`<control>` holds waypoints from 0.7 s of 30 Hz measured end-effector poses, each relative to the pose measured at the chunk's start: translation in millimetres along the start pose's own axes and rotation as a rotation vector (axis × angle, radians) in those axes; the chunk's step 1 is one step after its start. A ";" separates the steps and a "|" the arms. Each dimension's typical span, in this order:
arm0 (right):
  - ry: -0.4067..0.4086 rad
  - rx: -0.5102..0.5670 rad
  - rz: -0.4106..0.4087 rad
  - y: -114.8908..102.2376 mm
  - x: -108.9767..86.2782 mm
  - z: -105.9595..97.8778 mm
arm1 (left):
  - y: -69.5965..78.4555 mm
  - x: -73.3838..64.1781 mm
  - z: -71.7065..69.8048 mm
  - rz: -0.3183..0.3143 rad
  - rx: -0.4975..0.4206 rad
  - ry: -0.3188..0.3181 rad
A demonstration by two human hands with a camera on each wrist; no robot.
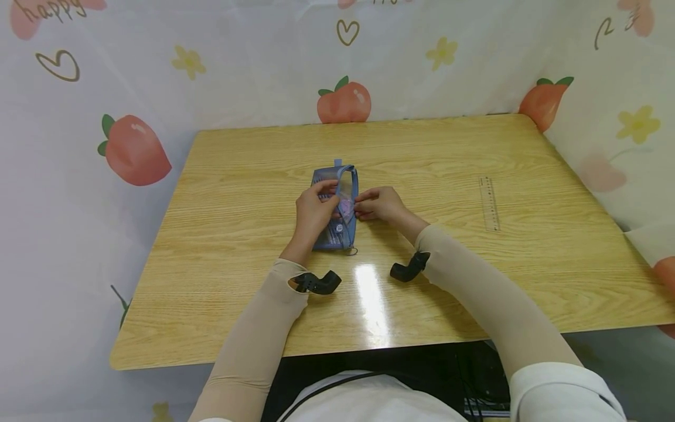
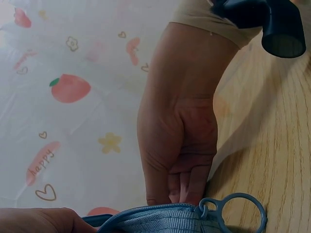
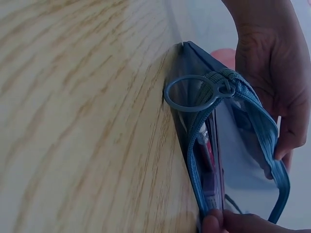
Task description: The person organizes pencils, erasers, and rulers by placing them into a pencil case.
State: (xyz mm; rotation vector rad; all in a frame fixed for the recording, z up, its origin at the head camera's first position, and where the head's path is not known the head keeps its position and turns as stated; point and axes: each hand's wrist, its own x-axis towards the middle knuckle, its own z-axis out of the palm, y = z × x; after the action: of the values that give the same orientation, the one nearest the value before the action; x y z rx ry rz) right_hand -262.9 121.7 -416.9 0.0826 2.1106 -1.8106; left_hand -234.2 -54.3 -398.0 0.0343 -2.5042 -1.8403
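A blue zippered pencil case (image 1: 332,241) lies on the table with its mouth spread. My left hand (image 1: 312,214) pinches one zippered edge between thumb and fingers. From the other side, my right hand (image 1: 382,204) pinches the opposite edge. In the right wrist view, a purple item (image 3: 209,183) and a red-and-white one show inside the opening. A pinkish thing (image 1: 345,207) appears there in the head view; its kind is unclear. The zipper's large ring pull (image 2: 265,213) hangs at the near end. The left fingertips are partly hidden behind the case's edge.
A clear ruler (image 1: 489,204) lies on the right part of the wooden table (image 1: 237,234). Fruit-printed cloth (image 1: 263,70) hangs behind and along the sides. Black curved mounts (image 1: 319,283) stick out from both sleeves near the wrists.
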 end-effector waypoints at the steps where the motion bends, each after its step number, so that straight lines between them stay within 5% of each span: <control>1: 0.000 -0.002 -0.004 0.5 0.0 0.2 | -0.2 0.1 -0.1 0.000 0.002 0.000; 13: -0.003 -0.033 -0.012 -0.7 -0.6 8.4 | -1.7 -0.3 0.7 0.000 0.000 0.002; 21: 0.060 -0.104 -0.019 -9.6 -10.8 -25.4 | -1.9 0.9 0.3 -0.002 -0.015 0.009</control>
State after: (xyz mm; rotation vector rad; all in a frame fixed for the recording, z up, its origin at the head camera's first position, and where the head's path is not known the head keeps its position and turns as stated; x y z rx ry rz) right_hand -261.3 146.6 -401.6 0.0917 2.2505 -1.7255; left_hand -235.1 -54.6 -399.9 0.0442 -2.4855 -1.8554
